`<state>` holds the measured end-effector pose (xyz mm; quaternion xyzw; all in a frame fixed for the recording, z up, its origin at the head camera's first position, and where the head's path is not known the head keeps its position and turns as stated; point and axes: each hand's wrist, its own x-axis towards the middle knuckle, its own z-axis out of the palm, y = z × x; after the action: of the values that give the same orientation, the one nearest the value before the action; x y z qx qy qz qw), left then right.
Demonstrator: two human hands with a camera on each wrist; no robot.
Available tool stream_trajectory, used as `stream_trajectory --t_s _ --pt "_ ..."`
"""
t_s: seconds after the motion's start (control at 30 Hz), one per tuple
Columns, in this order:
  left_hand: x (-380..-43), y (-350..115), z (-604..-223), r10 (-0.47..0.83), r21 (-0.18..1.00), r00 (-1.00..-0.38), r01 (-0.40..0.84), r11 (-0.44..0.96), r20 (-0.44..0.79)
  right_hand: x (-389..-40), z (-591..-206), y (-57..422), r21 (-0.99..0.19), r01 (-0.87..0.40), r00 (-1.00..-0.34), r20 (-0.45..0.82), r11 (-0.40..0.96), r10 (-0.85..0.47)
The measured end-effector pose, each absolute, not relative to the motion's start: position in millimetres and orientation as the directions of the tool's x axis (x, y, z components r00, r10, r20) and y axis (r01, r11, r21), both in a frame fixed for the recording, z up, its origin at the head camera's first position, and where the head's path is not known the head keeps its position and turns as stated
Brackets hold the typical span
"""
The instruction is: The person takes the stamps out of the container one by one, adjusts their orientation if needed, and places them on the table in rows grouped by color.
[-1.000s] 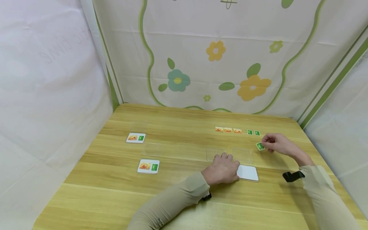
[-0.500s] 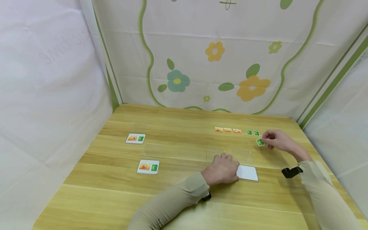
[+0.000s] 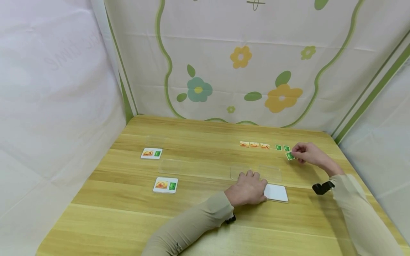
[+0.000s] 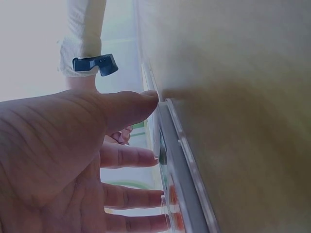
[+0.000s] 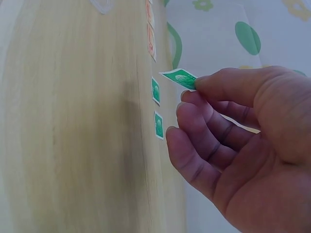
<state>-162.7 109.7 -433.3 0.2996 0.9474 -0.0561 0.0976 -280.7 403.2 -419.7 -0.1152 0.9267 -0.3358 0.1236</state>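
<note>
My right hand point(image 3: 310, 154) pinches a small green stamp point(image 5: 181, 77) between thumb and forefinger, above the table near two other green stamps point(image 3: 282, 148). The stamp is tilted in the right wrist view. My left hand point(image 3: 248, 188) rests with fairly straight fingers over a card point(image 4: 181, 160), thumb at its near edge. This card is mostly hidden under the hand in the head view; orange and green print shows on it in the left wrist view. Just right of that hand lies a plain white card point(image 3: 277, 192).
Three orange stamps point(image 3: 254, 144) lie in a row left of the green ones. Two white cards, a far one point(image 3: 151, 153) and a near one point(image 3: 165, 185), each bear an orange and a green stamp. Clear plastic rectangles point(image 3: 169, 166) lie on the wooden table point(image 3: 112, 220). Fabric walls surround it.
My right hand has moved a little farther away across the table with the green stamp, closer to the two lying green stamps. My left hand has stayed in place.
</note>
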Motion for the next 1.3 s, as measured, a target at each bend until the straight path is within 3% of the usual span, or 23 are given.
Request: stream_trajectory --t_s 1.3 --pt "-162 110 -434 0.555 -0.058 -0.804 0.577 0.814 -0.214 -307 -429 420 -0.689 -0.036 -0.965 -0.165 0.724 -0.204"
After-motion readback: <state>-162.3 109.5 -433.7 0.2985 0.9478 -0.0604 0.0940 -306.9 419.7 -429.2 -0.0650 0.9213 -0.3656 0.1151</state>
